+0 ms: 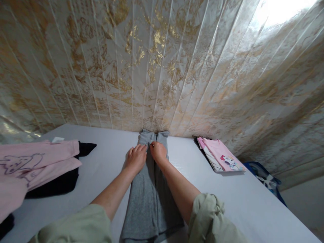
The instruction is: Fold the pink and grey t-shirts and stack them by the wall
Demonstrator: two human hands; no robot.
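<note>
A pair of grey pants (143, 202) lies lengthwise on the white table, with its two legs toward me and its narrower, gathered end against the patterned wall. My left hand (136, 158) rests on the left side near that far end, fingers curled down into the cloth by the middle line. Close beside it, my right hand (159, 152) pinches the pants near the same line. A small dark spot shows at its fingertips, too small to name. My fingers partly hide the fabric they grip.
The white table (101, 168) reaches the gold-patterned wall covering (152, 67). Pink and black clothes (37, 165) lie loosely at the left. Folded pink garments with a cartoon print (220, 155) are stacked at the right. A blue bag (265, 179) stands beyond the right edge.
</note>
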